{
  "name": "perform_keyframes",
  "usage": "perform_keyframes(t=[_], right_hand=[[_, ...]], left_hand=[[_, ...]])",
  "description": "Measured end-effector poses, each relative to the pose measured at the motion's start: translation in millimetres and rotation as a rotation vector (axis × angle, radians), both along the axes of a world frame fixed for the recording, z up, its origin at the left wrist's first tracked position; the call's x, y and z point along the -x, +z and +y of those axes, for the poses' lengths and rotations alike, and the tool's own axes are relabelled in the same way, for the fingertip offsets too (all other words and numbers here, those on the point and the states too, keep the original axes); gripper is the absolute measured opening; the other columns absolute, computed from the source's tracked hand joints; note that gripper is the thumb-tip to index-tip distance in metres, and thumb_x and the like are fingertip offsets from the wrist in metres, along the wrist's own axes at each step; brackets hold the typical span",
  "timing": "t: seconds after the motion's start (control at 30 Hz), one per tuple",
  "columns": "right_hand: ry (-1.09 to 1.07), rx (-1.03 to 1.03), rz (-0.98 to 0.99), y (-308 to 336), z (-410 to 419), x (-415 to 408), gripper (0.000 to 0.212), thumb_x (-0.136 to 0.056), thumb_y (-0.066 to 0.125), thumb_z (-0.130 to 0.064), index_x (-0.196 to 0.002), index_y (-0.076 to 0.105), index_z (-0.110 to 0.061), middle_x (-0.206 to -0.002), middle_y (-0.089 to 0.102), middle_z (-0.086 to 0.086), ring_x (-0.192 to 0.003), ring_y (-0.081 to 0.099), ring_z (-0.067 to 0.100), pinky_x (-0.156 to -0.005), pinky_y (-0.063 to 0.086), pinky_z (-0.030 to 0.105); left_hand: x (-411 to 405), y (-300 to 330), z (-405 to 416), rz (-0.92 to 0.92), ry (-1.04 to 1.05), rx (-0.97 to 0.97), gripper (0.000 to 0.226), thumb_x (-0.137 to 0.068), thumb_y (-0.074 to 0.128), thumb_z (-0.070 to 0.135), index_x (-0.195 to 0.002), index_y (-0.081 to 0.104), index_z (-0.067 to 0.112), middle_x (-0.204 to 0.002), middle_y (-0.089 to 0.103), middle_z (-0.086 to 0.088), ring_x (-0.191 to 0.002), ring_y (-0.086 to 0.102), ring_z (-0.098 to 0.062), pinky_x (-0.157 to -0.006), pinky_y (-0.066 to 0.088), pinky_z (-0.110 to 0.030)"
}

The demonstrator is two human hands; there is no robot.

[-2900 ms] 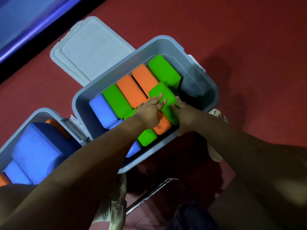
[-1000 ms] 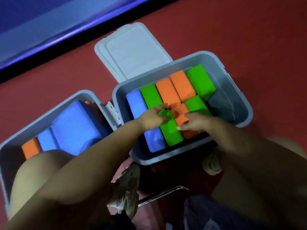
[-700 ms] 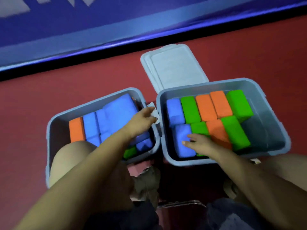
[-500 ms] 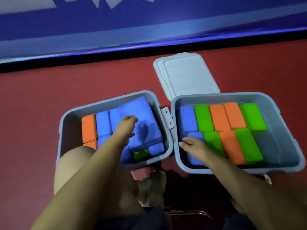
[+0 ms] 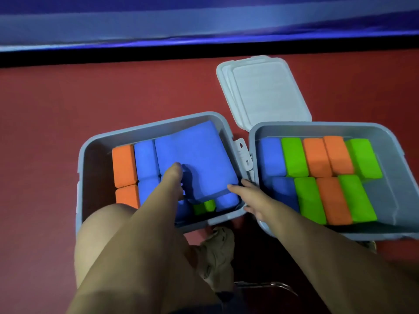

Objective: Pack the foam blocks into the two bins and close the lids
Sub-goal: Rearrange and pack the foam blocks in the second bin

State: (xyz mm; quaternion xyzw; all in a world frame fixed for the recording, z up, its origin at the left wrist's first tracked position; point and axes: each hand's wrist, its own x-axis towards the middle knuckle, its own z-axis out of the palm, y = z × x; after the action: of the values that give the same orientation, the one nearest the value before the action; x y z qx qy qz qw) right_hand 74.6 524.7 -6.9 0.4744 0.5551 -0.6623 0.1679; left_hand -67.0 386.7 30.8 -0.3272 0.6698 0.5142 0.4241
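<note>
Two grey bins stand side by side on the red floor. The left bin (image 5: 95, 141) holds orange and blue foam blocks, with a large blue block (image 5: 201, 152) lying tilted on top of them and a small green block (image 5: 205, 206) showing under its near edge. My left hand (image 5: 173, 177) curls its fingers over the large block's near left edge. My right hand (image 5: 250, 196) reaches across the rim, its straight fingers touching the block's near right corner. The right bin (image 5: 317, 126) holds two rows of blue, green and orange blocks.
A grey lid (image 5: 263, 91) lies flat on the floor behind the gap between the bins. A latch (image 5: 243, 152) sticks out where the bins meet. My knee (image 5: 106, 225) and shoe (image 5: 217, 252) sit close below the left bin. A blue wall (image 5: 204, 23) runs along the back.
Both hands have left the right bin's blocks and moved to the left bin. My left hand went first onto the large blue block; my right hand followed to its corner.
</note>
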Motion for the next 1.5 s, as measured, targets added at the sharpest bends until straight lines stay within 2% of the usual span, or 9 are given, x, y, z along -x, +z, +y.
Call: perform_keyframes(t=[0.23,0.37,0.53,0.6,0.77,1.07,1.2,1.37,1.5], right_hand=[[-0.318,0.103,0.061,0,-5,9,0.064,-0.08,0.069,-0.048,-0.132,0.034,-0.041,-0.139,0.042,-0.012,-0.125,0.045,0.026,-0.091,0.041,0.052],[-0.399,0.177,0.107,14,0,14,0.076,-0.08,0.071,-0.044,-0.138,0.022,-0.041,-0.138,0.043,-0.009,-0.122,0.049,0.028,-0.083,0.047,0.05],[-0.445,0.204,0.184,30,9,8,0.096,-0.081,0.071,-0.039,-0.141,-0.002,-0.053,-0.13,0.049,-0.011,-0.099,0.058,0.018,-0.09,0.048,0.053],[-0.495,0.247,0.219,37,15,2,0.102,-0.077,0.074,-0.041,-0.138,-0.006,-0.058,-0.135,0.049,-0.006,-0.11,0.057,0.025,-0.085,0.051,0.052],[-0.577,0.182,0.326,54,52,-26,0.09,-0.073,0.077,-0.039,-0.136,0.015,-0.052,-0.132,0.057,-0.004,-0.112,0.06,0.026,-0.086,0.049,0.053],[-0.799,0.064,0.42,71,138,-134,0.063,-0.081,0.07,-0.025,-0.128,0.036,-0.049,-0.121,0.065,-0.005,-0.099,0.067,0.022,-0.061,0.055,0.04],[-0.951,-0.083,0.429,78,181,-196,0.078,-0.076,0.075,-0.018,-0.135,0.033,-0.047,-0.125,0.061,-0.004,-0.103,0.064,0.025,-0.058,0.056,0.036],[-1.01,-0.455,0.257,93,232,-249,0.11,-0.058,0.087,-0.028,-0.146,0.022,-0.042,-0.14,0.048,-0.003,-0.123,0.053,0.025,-0.098,0.048,0.048],[-0.925,-0.878,-0.068,121,256,-266,0.097,-0.071,0.077,-0.027,-0.148,0.019,-0.041,-0.134,0.037,0.019,-0.115,0.051,0.034,-0.103,0.041,0.036]], left_hand=[[-12,-4,12,0.1,-0.138,-0.067,0.061,-0.088,0.054,0.056,-0.128,0.051,0.01,-0.086,0.059,0.003,-0.073,0.053,-0.013,-0.057,0.037,-0.025],[-15,-2,15,0.039,-0.196,-0.075,0.082,-0.074,0.065,0.065,-0.136,0.043,0.015,-0.124,0.05,0.002,-0.123,0.047,-0.024,-0.091,0.044,-0.043],[-21,9,35,0.094,-0.103,-0.284,0.068,-0.073,0.074,0.052,-0.126,0.056,0.013,-0.115,0.068,-0.004,-0.098,0.066,-0.02,-0.06,0.054,-0.033],[-29,14,48,0.181,-0.076,-0.285,0.071,-0.069,0.079,0.049,-0.123,0.056,0.009,-0.112,0.069,-0.006,-0.097,0.067,-0.022,-0.06,0.055,-0.033],[-59,30,85,0.267,-0.145,-0.365,0.061,-0.071,0.078,0.047,-0.116,0.058,0.011,-0.11,0.07,-0.003,-0.099,0.067,-0.02,-0.076,0.057,-0.04],[-154,38,192,0.151,-0.389,-0.473,0.074,-0.063,0.082,0.051,-0.121,0.056,0.013,-0.116,0.068,-0.007,-0.098,0.068,-0.026,-0.066,0.058,-0.038],[-211,38,234,0.071,-0.567,-0.544,0.057,-0.079,0.07,0.048,-0.123,0.059,0.013,-0.113,0.07,-0.003,-0.099,0.068,-0.02,-0.071,0.056,-0.033],[-269,48,263,-0.102,-0.691,-0.608,0.034,-0.097,0.045,0.044,-0.114,0.056,0.017,-0.097,0.063,-0.001,-0.087,0.061,-0.015,-0.081,0.049,-0.034],[-279,48,270,-0.135,-0.625,-0.629,0.047,-0.097,0.039,0.048,-0.131,0.044,0.016,-0.128,0.055,-0.009,-0.109,0.056,-0.023,-0.099,0.041,-0.041]])
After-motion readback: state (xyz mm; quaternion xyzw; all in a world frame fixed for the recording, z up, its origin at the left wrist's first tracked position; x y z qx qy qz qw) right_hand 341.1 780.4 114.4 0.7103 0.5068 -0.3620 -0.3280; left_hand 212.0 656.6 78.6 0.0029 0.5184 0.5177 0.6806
